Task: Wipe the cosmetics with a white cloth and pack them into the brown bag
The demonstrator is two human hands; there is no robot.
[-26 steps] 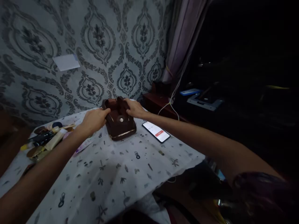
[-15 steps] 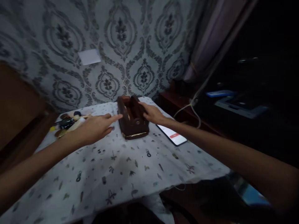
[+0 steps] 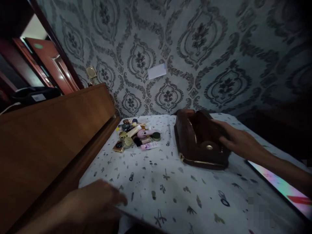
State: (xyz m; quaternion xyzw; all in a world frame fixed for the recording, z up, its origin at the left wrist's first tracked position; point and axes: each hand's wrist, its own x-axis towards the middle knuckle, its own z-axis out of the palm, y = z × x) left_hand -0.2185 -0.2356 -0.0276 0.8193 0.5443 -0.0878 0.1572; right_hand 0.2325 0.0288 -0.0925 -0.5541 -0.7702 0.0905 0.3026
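Observation:
A dark brown zipped bag stands on the patterned cloth with its top gaping and gold zips showing. My right hand is closed on the bag's right rim, the thumb outside and other fingers partly hidden. At the lower left, my left hand hovers over the near edge of the cloth, smeared by motion, so its fingers cannot be made out. Beyond it lies a pile of cosmetics: a pink and white tube, a round dark green-lidded jar, a gold-lidded jar and several others.
A phone with a lit screen lies right of the bag, under my right forearm. The brown wooden panel borders the cloth on the left, with a black object on top. Patterned wallpaper rises behind, bearing a white paper.
The view has swung left and closer, bringing the whole cosmetics pile into sight. My left hand has moved from beside the bag toward the near edge. My right hand stays on the bag.

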